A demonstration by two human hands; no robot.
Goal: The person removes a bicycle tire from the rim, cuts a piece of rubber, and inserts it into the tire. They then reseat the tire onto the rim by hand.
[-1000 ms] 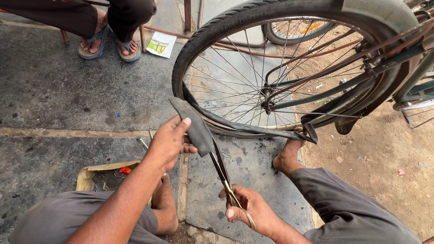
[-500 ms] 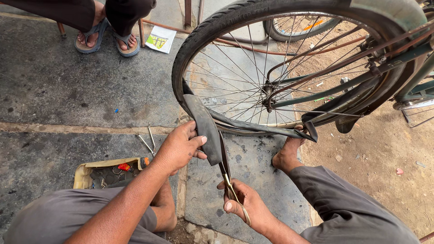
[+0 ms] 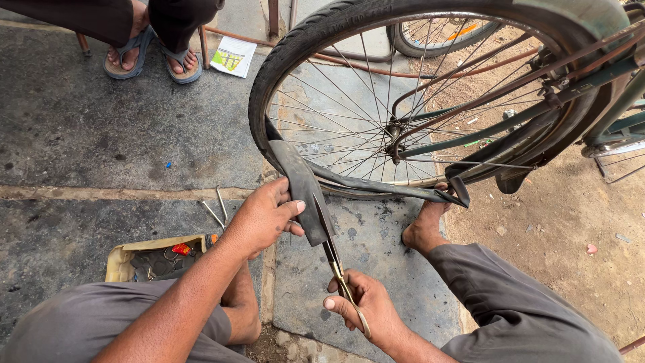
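Note:
A black rubber inner tube (image 3: 302,185) hangs out of the tyre of a bicycle wheel (image 3: 403,121) and trails across the paving. My left hand (image 3: 263,216) pinches the loose flat end of that tube between thumb and fingers. My right hand (image 3: 363,306) grips the brass-coloured handles of a pair of scissors (image 3: 336,259), whose blades point up into the lower edge of the tube just below my left thumb. My bare foot (image 3: 424,225) rests on the ground beside the tube's far loop.
A shallow yellowish tray (image 3: 124,259) with small tools lies by my left knee. Two thin metal rods (image 3: 216,207) lie on the concrete. Another person's sandalled feet (image 3: 151,57) and a paper (image 3: 232,57) are at the top left. Sandy ground lies to the right.
My left hand has slid the tube end a little lower and nearer to me, and the scissors in my right hand have moved up against the tube. The view has shifted slightly.

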